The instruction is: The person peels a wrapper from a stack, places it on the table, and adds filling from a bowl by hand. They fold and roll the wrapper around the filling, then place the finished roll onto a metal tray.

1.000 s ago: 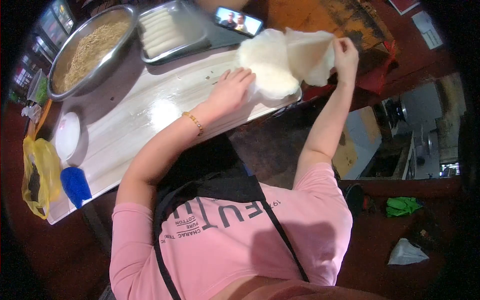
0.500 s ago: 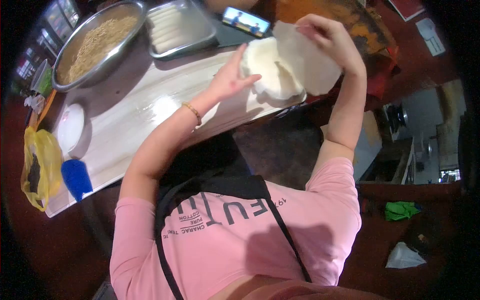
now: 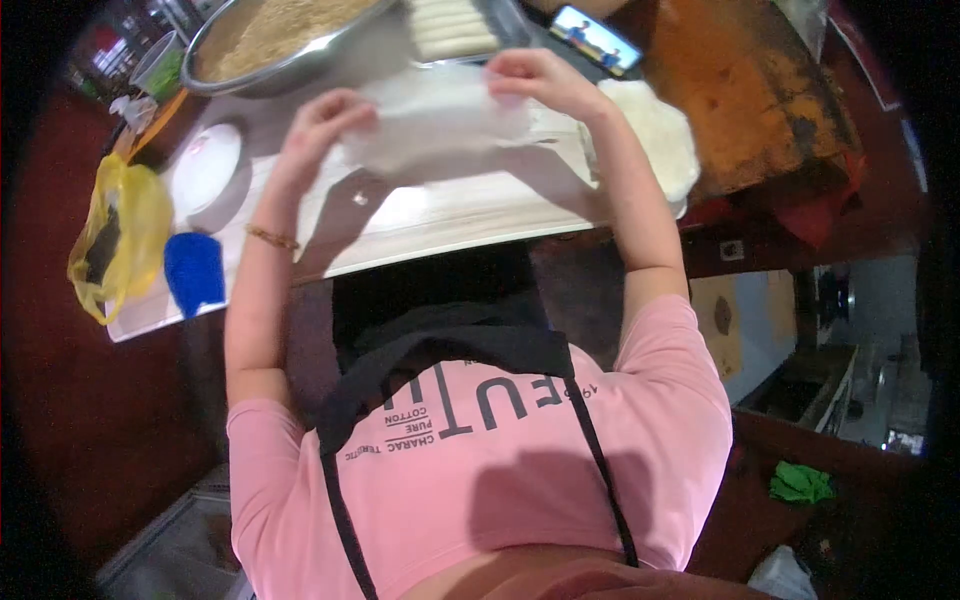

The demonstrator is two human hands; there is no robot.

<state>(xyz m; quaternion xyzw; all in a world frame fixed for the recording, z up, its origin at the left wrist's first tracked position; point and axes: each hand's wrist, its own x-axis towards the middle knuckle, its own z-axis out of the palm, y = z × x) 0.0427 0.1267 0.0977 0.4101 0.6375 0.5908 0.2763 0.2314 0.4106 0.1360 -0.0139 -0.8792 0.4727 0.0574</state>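
A thin, pale spring roll wrapper point(image 3: 432, 122) stretches between my two hands above the white tabletop point(image 3: 440, 222), blurred by motion. My left hand point(image 3: 325, 128) pinches its left side. My right hand point(image 3: 540, 80) grips the upper right edge between thumb and fingers. Beside my right forearm lies a stack of round wrappers point(image 3: 652, 140), partly covered by the arm. Beyond the held sheet, white rolls point(image 3: 450, 28) lie in rows in a metal tray point(image 3: 513, 28). Left of the tray, a large steel bowl point(image 3: 262, 82) holds a light brown shredded filling point(image 3: 290, 38).
A white oval dish point(image 3: 207, 168), a blue scraper-like piece point(image 3: 195, 272) and a yellow plastic bag point(image 3: 150, 215) sit at the table's left end. A phone point(image 3: 597, 42) playing video leans behind the wrapper stack. An orange-brown worn surface point(image 3: 740, 100) adjoins on the right.
My right hand has lifted the wrapper off the stack and carried it left. My left hand has left the stack and now holds the sheet's other side. The camera view has shifted.
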